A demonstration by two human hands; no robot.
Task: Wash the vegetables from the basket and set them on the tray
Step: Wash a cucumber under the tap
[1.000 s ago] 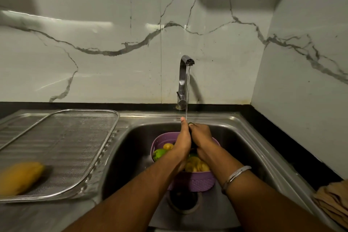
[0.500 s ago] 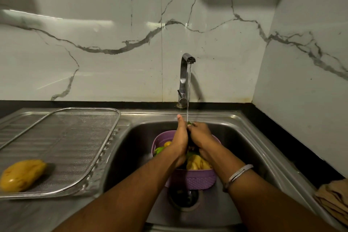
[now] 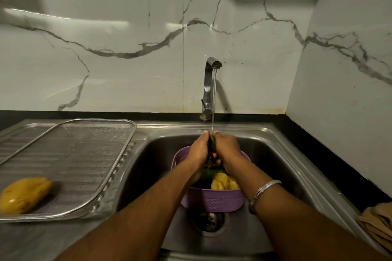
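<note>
My left hand (image 3: 198,150) and my right hand (image 3: 228,150) are pressed together around a dark green vegetable (image 3: 212,144) under the running stream from the tap (image 3: 209,89). Only a thin strip of that vegetable shows between my palms. Directly below them a purple basket (image 3: 212,200) stands in the sink (image 3: 282,167), holding a yellow pepper (image 3: 223,183) and a green vegetable (image 3: 209,174). On the left drainboard lies a wire mesh tray (image 3: 80,154) with one yellow pepper (image 3: 24,195) at its near left corner.
The open drain (image 3: 209,221) lies just in front of the basket. A folded tan cloth (image 3: 377,224) rests on the black counter at the right edge. Marble walls close in behind and on the right.
The view has tilted slightly. Both hands stay clasped on the green vegetable under the water, shifted a little higher toward the stream.
</note>
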